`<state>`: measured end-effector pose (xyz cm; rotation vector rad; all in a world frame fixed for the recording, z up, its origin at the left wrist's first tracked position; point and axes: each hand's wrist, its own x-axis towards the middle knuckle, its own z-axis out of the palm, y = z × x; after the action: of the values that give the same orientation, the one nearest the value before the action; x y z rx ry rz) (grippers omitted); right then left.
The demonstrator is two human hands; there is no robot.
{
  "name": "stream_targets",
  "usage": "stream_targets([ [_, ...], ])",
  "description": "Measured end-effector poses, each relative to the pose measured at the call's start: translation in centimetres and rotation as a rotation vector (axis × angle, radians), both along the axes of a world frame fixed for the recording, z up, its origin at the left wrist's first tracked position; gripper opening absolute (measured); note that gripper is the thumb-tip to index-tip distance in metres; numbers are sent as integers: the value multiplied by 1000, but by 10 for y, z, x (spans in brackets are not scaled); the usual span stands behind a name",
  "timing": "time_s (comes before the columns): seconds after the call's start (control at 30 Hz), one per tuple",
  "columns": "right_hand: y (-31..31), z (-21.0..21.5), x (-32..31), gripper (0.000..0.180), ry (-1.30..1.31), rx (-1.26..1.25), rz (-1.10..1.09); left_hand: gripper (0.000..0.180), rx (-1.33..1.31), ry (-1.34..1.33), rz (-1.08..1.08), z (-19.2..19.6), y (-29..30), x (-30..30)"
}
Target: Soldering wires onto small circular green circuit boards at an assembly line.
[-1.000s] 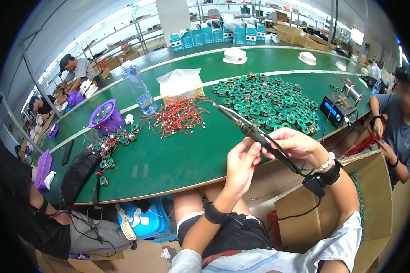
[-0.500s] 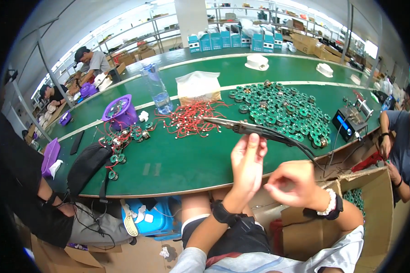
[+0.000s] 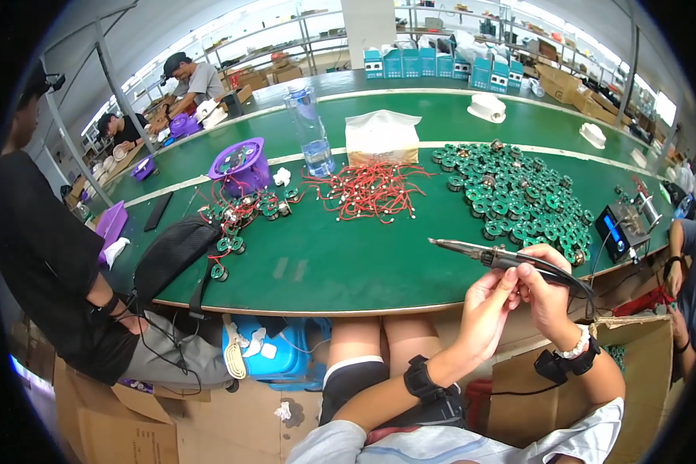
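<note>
While snug, right fingers (image 3: 547, 254) around soldering iron (image 3: 489, 254)

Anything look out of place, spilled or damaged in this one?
One thing: a crumpled white scrap lies on the floor, looking like dropped litter. The red wires form a loose tangle on the green table, but nothing looks clearly spilled, and the soldering iron shows no obvious damage.

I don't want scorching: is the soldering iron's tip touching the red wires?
No, green tabletop shows between the tip of the soldering iron and the red wires.
</note>
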<state>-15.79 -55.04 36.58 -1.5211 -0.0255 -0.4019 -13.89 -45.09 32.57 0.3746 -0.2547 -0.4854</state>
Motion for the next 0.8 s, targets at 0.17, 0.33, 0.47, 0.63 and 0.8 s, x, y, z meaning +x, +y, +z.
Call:
stream_targets([
  [0.17, -6, 1, 6, 18, -99, 77, 21, 30, 274, -220, -77, -3, 22, -11],
  [0.33, -10, 10, 7, 27, -36, 128, 33, 29, 487, -609, -232, 1, 89, 0],
  [0.47, -15, 9, 12, 23, -6, 120, 69, 20, 722, -859, -70, 37, 159, 37],
  [0.63, -23, 1, 20, 18, -32, 76, 132, 19, 1230, -1452, 817, 110, 220, 51],
  [0.8, -32, -8, 26, 18, -61, 42, 121, 21, 1548, -1399, 1150, 148, 204, -12],
])
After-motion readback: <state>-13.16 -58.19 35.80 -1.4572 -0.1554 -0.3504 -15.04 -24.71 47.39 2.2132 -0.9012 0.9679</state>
